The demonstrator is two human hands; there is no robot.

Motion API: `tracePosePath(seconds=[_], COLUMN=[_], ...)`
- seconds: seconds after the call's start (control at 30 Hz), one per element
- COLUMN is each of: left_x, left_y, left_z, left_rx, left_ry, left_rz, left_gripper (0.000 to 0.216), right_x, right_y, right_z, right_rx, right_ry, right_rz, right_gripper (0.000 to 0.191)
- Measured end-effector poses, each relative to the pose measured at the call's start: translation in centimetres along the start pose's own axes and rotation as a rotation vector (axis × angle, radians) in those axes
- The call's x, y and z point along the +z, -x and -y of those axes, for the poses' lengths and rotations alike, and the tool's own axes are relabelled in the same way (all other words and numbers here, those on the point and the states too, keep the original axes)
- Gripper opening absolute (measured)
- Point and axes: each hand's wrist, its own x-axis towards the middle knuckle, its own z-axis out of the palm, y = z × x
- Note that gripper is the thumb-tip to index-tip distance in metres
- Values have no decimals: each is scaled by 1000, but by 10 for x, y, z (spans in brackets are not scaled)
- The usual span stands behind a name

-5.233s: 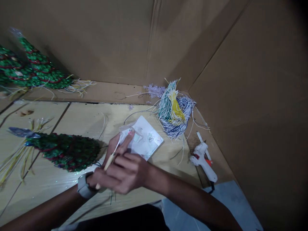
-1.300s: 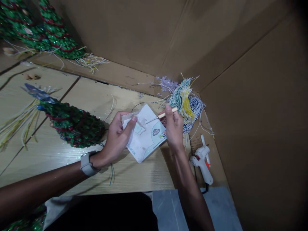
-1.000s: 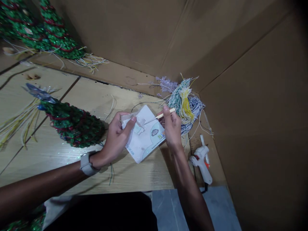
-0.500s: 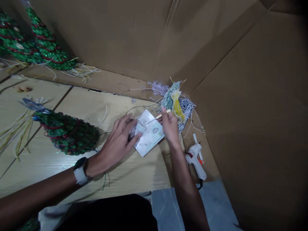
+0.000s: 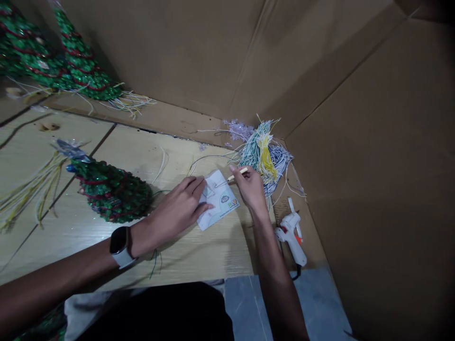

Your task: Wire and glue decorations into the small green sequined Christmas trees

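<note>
A white printed card pack [image 5: 217,208] with a clear plastic front lies tilted on the table. My left hand [image 5: 185,201], wearing a watch, grips its left side, the thumb on the card and the fingers bent together along the upper edge. In my right hand [image 5: 250,187], closed in a pinch, is a thin tool [image 5: 239,174] with a cream handle and a slim dark shaft. The shaft's tip reaches the plastic near the card's middle; its exact kind I cannot make out.
Left of my hands a decorated green tree [image 5: 115,194] lies on its side. More small trees [image 5: 88,71] stand along the cardboard wall [image 5: 177,52]. Bundled white, green and yellow strings [image 5: 265,151] lie in the corner beside purple glittery pieces [image 5: 239,129]. A glue gun [image 5: 292,237] rests at right.
The card pack has come down flatter and slightly lower. My left fingers have closed together over its edge, and the tool in my right hand has moved slightly left and down. The view shifted slightly.
</note>
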Motion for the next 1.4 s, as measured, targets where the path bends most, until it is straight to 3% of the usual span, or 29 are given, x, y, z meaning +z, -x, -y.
tracePosePath(seconds=[0.17, 0.33, 0.5, 0.73, 1.0, 1.4], left_x=[0, -4, -9, -19, -8, -23], left_y=[2, -2, -8, -19, -20, -26], left_z=[8, 15, 15, 5, 17, 13], left_rx=[8, -15, 6, -1, 14, -57], left_ry=[19, 83, 108, 11, 10, -29], left_rz=[39, 28, 26, 152, 145, 274], left_gripper=[58, 59, 47, 43, 46, 50], right_x=[-7, -8, 2, 13, 17, 23], right_y=[2, 9, 6, 3, 4, 8], right_z=[2, 8, 4, -8, -13, -11], right_rx=[-49, -156, -195, -171, -151, -82], right_ry=[86, 213, 249, 241, 282, 490], right_rz=[29, 86, 61, 40, 55, 60], right_gripper=[27, 29, 24, 27, 28, 22])
